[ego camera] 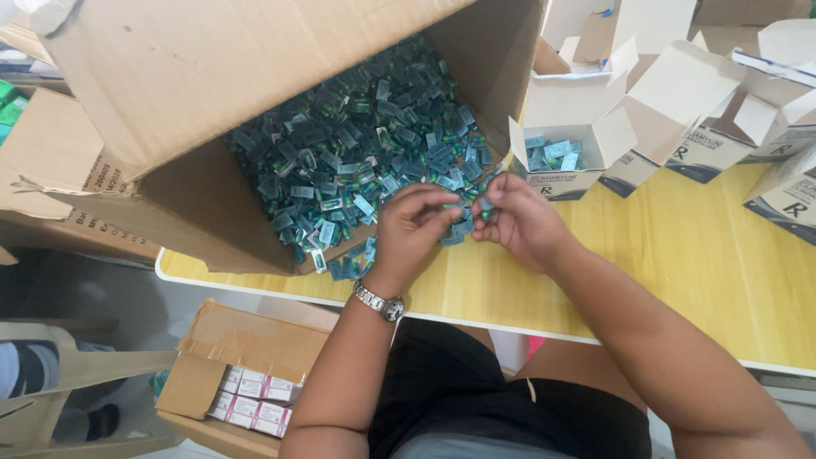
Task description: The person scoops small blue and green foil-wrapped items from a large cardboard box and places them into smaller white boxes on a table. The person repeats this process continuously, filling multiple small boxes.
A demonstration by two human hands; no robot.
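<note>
Both hands, left [415, 223] and right [518, 219], pinch small green packets [466, 223] over the counter [680, 255] beside the carton [255, 102]; light, slippery foil, probably best held by the edges.

Yellow table [697, 255]; floor carton [246, 374] of pink-and-white boxes; open white cartons [705, 110] at right; plastic chair [76, 382] lower left.

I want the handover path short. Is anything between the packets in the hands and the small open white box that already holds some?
Nothing visible does. The left hand and right hand hold packets just below the small white box, whose flaps stand open; only bare table lies between.
</note>
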